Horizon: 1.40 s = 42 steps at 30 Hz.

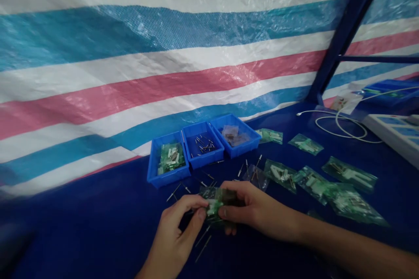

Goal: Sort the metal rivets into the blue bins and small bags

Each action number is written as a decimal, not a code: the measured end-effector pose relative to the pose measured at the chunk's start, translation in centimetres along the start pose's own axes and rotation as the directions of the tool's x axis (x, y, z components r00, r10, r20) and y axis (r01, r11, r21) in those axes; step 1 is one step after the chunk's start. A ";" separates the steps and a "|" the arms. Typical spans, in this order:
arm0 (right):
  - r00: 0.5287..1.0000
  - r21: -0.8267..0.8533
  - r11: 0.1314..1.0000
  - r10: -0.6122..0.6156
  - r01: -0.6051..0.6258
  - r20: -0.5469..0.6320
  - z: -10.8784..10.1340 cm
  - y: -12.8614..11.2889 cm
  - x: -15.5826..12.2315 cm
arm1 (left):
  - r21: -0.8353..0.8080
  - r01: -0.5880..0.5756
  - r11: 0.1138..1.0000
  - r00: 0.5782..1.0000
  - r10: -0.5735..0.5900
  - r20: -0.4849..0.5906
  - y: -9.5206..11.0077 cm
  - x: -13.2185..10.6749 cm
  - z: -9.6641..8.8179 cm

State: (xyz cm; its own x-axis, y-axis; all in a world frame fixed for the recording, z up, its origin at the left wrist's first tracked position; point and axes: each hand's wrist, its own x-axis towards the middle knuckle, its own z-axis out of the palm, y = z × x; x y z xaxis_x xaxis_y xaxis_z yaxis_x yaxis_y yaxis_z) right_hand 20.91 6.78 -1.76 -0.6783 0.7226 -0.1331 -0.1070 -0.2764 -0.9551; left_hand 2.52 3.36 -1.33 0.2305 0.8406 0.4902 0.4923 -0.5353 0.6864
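Between both hands is a small clear plastic bag (214, 205) with green marks and white pieces in it. My left hand (181, 226) pinches its left edge with thumb and forefinger. On the other side, my right hand (244, 207) grips the bag, its lower fingers curled behind. Loose metal pop rivets (203, 248) lie on the dark blue table just below the hands, and several more are scattered above them. Near my right hand lies a small clear bag (257, 177) with rivets on and around it.
Three blue bins stand in a row: a left bin (153, 170) with green-marked bags, a middle bin (190, 150) with loose rivets, a right bin (253, 137) with small clear bags. Filled bags (352, 174) lie at right, near a white cable (337, 128) and a pale device (393, 135).
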 end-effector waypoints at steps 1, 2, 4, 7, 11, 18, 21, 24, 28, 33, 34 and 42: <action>1.000 0.009 1.000 0.000 0.000 -0.001 -0.1 -0.1 0.0 | 0.015 -0.010 1.000 1.000 0.010 0.002 0.1 0.0 -0.1; 1.000 0.022 1.000 -0.002 0.002 -0.004 -0.2 -0.2 0.0 | 0.028 -0.020 0.999 1.000 0.020 0.008 0.1 0.0 -0.2; 1.000 0.058 0.998 -0.016 0.016 -0.009 -0.3 -0.5 -0.1 | 0.048 -0.053 0.997 0.998 0.052 0.022 0.1 0.0 -0.3; 1.000 0.131 0.991 -0.021 0.020 0.006 -0.4 -0.7 -0.2 | 0.087 -0.142 0.986 0.989 0.138 0.049 0.0 0.2 -0.3; 1.000 0.142 0.990 0.023 -0.025 0.020 -0.2 -0.7 -0.3 | 0.183 -0.269 0.946 0.963 0.265 0.048 -0.1 0.3 -0.4; 0.994 -0.115 0.989 -0.092 0.098 0.055 0.0 -1.1 -0.9 | 0.272 -0.249 0.929 0.959 0.276 -0.064 0.1 0.2 -0.5; 0.984 -0.453 0.879 -0.174 0.145 -0.023 0.0 -1.2 -1.1 | 0.317 -0.225 0.921 0.967 0.251 -0.042 0.2 0.0 -0.4; 0.979 -0.615 0.775 -0.204 0.145 -0.027 0.0 -1.1 -1.1 | 0.344 -0.197 0.918 0.975 0.220 -0.030 0.1 -0.4 -0.3; 0.990 -0.429 0.899 -0.127 0.086 -0.069 -0.2 -0.9 -0.7 | 0.371 -0.171 0.913 0.976 0.209 -0.065 -0.3 -0.7 -0.3; 0.999 -0.164 0.986 -0.038 0.039 0.008 -0.2 -0.5 -0.3 | 0.386 -0.387 0.837 0.914 0.404 0.040 -0.2 -0.1 -0.5; 0.999 -0.152 0.988 -0.034 0.036 0.018 -0.1 -0.5 -0.4 | 0.390 -0.392 0.833 0.909 0.416 0.025 -0.1 0.0 -0.5; 1.000 -0.080 0.997 -0.020 0.021 0.004 0.3 -1.5 -1.5 | 0.322 -0.324 0.890 0.929 0.364 -0.071 0.9 0.6 -0.7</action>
State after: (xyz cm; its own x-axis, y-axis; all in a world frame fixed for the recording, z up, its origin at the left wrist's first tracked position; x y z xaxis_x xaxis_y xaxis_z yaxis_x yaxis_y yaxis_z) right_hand 21.83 5.92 -0.07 -0.6789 0.7256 -0.1125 -0.0627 -0.2100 -0.9757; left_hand 2.52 3.31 -0.01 0.3333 0.5801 0.7432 0.6334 -0.7217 0.2792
